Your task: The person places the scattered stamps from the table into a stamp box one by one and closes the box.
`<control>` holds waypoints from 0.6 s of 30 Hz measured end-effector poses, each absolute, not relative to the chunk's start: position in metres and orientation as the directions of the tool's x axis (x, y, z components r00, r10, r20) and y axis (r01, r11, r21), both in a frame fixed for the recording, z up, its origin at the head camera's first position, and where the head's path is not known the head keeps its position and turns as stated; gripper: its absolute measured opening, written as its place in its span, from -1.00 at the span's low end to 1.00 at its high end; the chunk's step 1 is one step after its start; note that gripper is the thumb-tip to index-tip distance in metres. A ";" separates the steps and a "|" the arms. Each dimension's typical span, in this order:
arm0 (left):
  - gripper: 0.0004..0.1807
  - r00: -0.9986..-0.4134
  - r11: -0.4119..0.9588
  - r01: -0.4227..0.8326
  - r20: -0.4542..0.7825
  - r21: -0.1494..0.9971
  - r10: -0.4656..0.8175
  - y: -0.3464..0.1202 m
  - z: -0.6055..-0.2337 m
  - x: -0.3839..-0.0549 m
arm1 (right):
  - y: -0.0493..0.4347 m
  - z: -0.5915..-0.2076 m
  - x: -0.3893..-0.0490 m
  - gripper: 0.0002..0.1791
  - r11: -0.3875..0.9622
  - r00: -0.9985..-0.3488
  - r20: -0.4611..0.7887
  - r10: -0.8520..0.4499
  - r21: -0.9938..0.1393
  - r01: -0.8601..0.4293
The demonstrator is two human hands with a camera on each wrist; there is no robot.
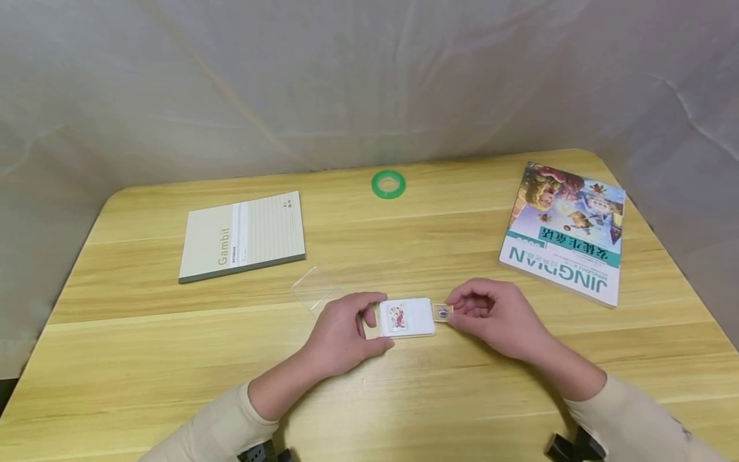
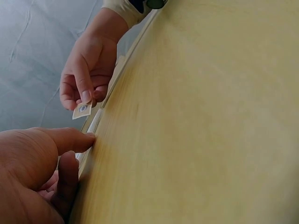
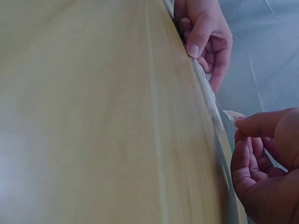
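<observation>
In the head view, a small white card-sized tray (image 1: 417,316) with a colourful picture sticker (image 1: 398,317) on its left part lies on the table. My left hand (image 1: 345,330) grips its left end, thumb at the near edge and forefinger at the far edge. Just off the tray's right end, my right hand (image 1: 499,317) pinches a small square sticker (image 1: 442,312) with a dark round print, between thumb and forefinger. The left wrist view shows this square sticker (image 2: 82,110) tilted at the right fingertips. A clear plastic cover (image 1: 314,289) lies partly behind my left hand.
A Gambit notebook (image 1: 245,236) lies at the back left. Near the far edge sits a green tape roll (image 1: 389,184). To the right is a picture-covered book (image 1: 566,231), upside down to me. Behind the wooden table (image 1: 173,346) hangs a grey cloth (image 1: 346,83).
</observation>
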State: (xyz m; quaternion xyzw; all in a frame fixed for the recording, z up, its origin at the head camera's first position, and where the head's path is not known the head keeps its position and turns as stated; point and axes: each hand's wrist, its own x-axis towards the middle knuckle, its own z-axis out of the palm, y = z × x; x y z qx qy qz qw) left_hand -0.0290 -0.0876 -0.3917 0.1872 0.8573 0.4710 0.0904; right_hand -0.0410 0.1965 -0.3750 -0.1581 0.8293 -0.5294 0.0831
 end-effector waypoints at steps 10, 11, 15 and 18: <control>-0.31 -0.914 0.496 0.230 0.010 0.838 0.406 -0.087 -0.391 -0.029 | 0.178 -0.377 -0.047 -0.78 0.449 -0.927 0.011 -0.374 -0.873 -0.192; -0.31 -0.913 0.495 0.229 0.009 0.838 0.407 -0.087 -0.391 -0.029 | 0.176 -0.377 -0.047 -0.78 0.462 -0.928 0.013 -0.373 -0.865 -0.198; -0.31 -0.912 0.495 0.227 0.005 0.839 0.410 -0.087 -0.391 -0.029 | 0.173 -0.376 -0.047 -0.78 0.503 -0.929 0.028 -0.370 -0.835 -0.225; -0.31 -0.912 0.499 0.226 0.003 0.837 0.410 -0.087 -0.390 -0.029 | 0.171 -0.376 -0.047 -0.79 0.527 -0.926 0.036 -0.377 -0.813 -0.246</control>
